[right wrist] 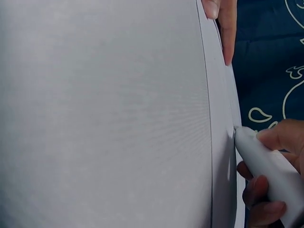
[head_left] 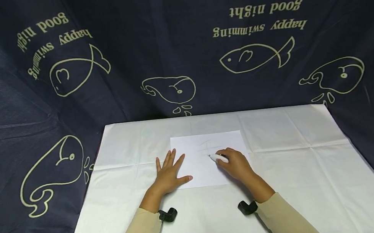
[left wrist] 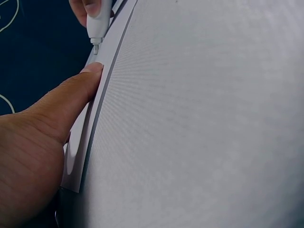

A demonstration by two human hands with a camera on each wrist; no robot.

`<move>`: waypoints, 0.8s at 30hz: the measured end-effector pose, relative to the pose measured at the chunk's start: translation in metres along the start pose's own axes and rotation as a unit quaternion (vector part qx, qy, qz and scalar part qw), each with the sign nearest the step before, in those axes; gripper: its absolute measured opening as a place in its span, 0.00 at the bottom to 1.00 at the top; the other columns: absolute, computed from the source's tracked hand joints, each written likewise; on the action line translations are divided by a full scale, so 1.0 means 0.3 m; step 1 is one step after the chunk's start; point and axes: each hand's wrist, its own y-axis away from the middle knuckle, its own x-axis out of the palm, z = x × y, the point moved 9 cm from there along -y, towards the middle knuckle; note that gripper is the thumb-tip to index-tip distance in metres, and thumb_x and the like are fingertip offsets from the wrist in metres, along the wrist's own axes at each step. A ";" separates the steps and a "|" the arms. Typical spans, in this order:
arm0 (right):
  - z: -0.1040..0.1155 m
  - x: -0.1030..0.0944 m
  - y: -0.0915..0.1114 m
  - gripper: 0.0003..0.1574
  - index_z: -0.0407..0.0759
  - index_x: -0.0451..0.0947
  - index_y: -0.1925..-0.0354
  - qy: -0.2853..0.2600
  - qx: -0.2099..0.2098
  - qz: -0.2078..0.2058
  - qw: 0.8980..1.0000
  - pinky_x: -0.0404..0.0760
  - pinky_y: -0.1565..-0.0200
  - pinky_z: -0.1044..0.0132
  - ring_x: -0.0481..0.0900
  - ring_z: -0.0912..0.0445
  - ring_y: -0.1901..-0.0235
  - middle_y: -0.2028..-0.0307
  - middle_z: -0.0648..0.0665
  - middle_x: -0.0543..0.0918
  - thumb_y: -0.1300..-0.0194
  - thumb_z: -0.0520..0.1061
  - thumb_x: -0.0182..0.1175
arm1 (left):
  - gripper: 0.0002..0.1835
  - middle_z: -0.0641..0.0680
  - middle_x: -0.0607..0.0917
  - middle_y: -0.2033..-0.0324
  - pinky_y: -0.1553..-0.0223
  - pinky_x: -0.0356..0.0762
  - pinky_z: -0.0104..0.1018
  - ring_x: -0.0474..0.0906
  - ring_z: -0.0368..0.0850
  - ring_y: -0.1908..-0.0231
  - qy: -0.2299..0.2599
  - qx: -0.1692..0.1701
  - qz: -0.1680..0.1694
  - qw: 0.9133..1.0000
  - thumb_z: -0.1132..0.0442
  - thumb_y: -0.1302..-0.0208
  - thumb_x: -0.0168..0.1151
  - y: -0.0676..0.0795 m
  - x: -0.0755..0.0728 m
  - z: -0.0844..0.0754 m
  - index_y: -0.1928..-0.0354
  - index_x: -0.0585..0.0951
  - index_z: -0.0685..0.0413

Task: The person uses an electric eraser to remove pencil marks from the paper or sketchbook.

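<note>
A white sheet of paper (head_left: pixel 200 169) lies on the table, with faint grey lines near its upper middle. My left hand (head_left: pixel 169 176) rests over its left edge, fingers spread; the left wrist view shows the thumb (left wrist: pixel 78 88) lying along the sheet. In my right hand (head_left: pixel 237 164) is a white electric eraser (head_left: pixel 219 158), thick and pen-shaped, gripped between thumb and curled fingers. Its narrow tip (left wrist: pixel 96 49) points down at the paper just below the faint lines. The right wrist view shows the eraser's body (right wrist: pixel 266 168) slanting to the sheet.
A creased white cloth (head_left: pixel 291 181) covers the table around the paper. Behind and to the sides hangs a dark blue curtain (head_left: pixel 176 25) printed with fish, whales and lettering. Each wrist carries a small black camera (head_left: pixel 168 215).
</note>
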 end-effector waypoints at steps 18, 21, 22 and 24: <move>0.005 -0.012 -0.010 0.15 0.42 0.87 0.53 0.005 -0.006 0.000 1.000 0.74 0.67 0.61 0.76 0.55 0.70 0.63 0.44 0.87 0.39 0.43 0.69 | 0.49 0.58 0.42 0.18 0.28 0.20 0.73 0.32 0.58 0.18 0.000 0.000 -0.001 1.000 0.34 0.36 0.63 0.000 0.000 0.002 0.20 0.56 0.42; 0.007 -0.013 -0.012 0.15 0.42 0.87 0.52 0.008 -0.006 -0.003 1.000 0.76 0.66 0.59 0.78 0.54 0.69 0.61 0.43 0.87 0.38 0.43 0.69 | 0.49 0.58 0.41 0.18 0.28 0.20 0.73 0.32 0.57 0.18 -0.002 0.000 0.000 1.000 0.33 0.36 0.62 -0.001 0.003 0.004 0.20 0.56 0.41; 0.007 -0.012 -0.012 0.16 0.42 0.87 0.52 0.009 -0.006 -0.003 1.000 0.77 0.64 0.58 0.79 0.53 0.68 0.61 0.43 0.87 0.38 0.43 0.69 | 0.48 0.58 0.41 0.18 0.28 0.20 0.73 0.32 0.57 0.18 -0.002 0.000 0.000 1.000 0.33 0.36 0.62 -0.001 0.003 0.004 0.20 0.56 0.42; 0.008 -0.010 -0.013 0.15 0.42 0.86 0.52 0.010 -0.005 -0.002 1.000 0.78 0.64 0.58 0.80 0.53 0.67 0.61 0.43 0.88 0.38 0.43 0.69 | 0.48 0.58 0.41 0.18 0.27 0.20 0.72 0.32 0.57 0.18 -0.003 0.000 0.000 1.000 0.33 0.36 0.62 -0.001 0.004 0.005 0.20 0.56 0.41</move>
